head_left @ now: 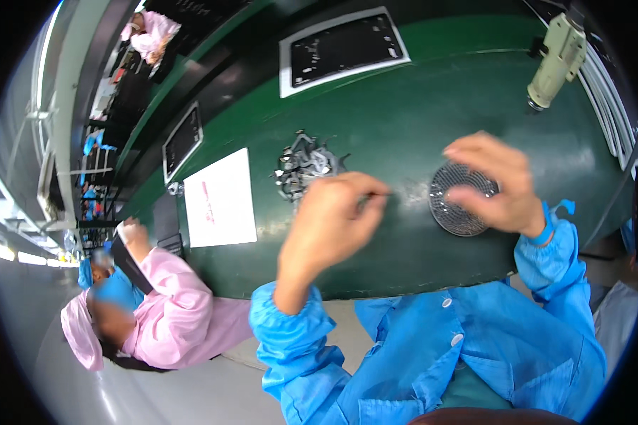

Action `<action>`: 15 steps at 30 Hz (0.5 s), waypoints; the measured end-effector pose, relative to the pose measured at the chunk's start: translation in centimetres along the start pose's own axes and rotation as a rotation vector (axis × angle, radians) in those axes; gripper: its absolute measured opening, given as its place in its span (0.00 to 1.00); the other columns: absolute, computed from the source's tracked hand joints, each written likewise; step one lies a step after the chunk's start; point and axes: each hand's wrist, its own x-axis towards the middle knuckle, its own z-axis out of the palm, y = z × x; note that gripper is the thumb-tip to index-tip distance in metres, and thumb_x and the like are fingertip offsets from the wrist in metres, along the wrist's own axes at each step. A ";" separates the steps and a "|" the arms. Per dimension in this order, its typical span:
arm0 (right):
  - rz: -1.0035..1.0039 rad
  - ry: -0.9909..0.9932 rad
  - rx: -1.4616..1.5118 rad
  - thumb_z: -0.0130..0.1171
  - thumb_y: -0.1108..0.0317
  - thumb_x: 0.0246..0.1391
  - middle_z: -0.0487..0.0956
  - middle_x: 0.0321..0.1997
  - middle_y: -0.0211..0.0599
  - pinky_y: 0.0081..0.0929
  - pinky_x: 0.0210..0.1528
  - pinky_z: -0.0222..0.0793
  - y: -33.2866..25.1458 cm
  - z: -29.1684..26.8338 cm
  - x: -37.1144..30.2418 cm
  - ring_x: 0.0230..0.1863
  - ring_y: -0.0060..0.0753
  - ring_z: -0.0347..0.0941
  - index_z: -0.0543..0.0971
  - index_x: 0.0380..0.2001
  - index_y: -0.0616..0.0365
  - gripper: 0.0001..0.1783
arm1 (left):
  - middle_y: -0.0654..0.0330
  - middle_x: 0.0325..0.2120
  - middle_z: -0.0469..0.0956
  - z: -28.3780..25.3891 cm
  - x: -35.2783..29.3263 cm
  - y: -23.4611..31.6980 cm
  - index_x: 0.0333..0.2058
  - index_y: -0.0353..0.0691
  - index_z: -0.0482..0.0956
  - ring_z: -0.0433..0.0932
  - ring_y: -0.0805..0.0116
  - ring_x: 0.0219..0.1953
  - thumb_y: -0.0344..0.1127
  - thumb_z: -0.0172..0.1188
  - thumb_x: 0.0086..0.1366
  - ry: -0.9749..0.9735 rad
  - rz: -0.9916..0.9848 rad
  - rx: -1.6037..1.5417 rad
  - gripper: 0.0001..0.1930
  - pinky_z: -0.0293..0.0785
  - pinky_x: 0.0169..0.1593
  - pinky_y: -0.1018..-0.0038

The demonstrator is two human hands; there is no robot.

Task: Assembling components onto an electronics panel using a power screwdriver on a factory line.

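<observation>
My left hand [335, 218] is over the green bench, its thumb and forefinger pinched together. Whatever is between the fingertips is too small or blurred to name. Just beyond that hand lies a loose pile of small black and grey parts [306, 164]. My right hand [500, 185] hovers over a round, dark, finely dimpled dish [466, 221], partly covering it. Its thumb and fingers are spread apart with nothing visible between them. Both forearms are in blue sleeves.
A pale green handheld tool [554, 67] hangs at the far right, near a row of white strips [606, 117]. Black panels [347, 49] lie at the back. To the left are a white sheet [221, 202] and a co-worker in pink [174, 304], seated at the same bench [376, 262].
</observation>
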 end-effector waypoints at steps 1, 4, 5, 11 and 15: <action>0.027 -0.049 0.056 0.69 0.69 0.37 0.75 0.38 0.48 0.33 0.36 0.69 -0.6 1.5 0.4 0.36 0.47 0.73 0.76 0.41 0.65 0.24 | 0.49 0.27 0.78 0.6 0.1 0.1 0.30 0.34 0.79 0.77 0.54 0.26 0.27 0.57 0.51 -0.030 0.059 -0.040 0.07 0.73 0.30 0.66; 0.026 -0.278 0.111 0.64 0.75 0.41 0.75 0.26 0.46 0.35 0.27 0.65 0.1 3.0 -1.0 0.26 0.45 0.70 0.78 0.30 0.66 0.10 | 0.54 0.20 0.75 2.1 0.2 0.4 0.30 0.33 0.79 0.67 0.70 0.15 0.26 0.59 0.51 -0.036 0.150 -0.194 0.06 0.63 0.21 0.73; 0.008 -0.282 0.118 0.64 0.75 0.41 0.75 0.26 0.46 0.35 0.27 0.65 0.2 3.2 -0.9 0.26 0.45 0.70 0.78 0.30 0.66 0.10 | 0.54 0.21 0.76 2.2 0.1 0.1 0.31 0.33 0.80 0.69 0.70 0.17 0.27 0.59 0.52 -0.048 0.119 -0.197 0.07 0.64 0.22 0.74; 0.127 -0.014 0.117 0.61 0.78 0.42 0.75 0.26 0.40 0.29 0.27 0.67 0.5 1.2 -0.5 0.26 0.39 0.73 0.78 0.25 0.65 0.03 | 0.45 0.44 0.74 2.3 -0.6 -7.7 0.43 0.32 0.74 0.73 0.49 0.46 0.41 0.63 0.55 0.496 -0.054 0.263 0.21 0.68 0.49 0.63; 0.031 0.105 0.159 0.62 0.74 0.43 0.76 0.25 0.41 0.30 0.27 0.68 2.9 0.3 -2.2 0.24 0.39 0.73 0.79 0.26 0.64 0.05 | 0.43 0.58 0.59 4.0 -0.7 -15.3 0.57 0.35 0.62 0.57 0.42 0.59 0.48 0.60 0.56 0.393 -0.192 0.565 0.34 0.55 0.57 0.47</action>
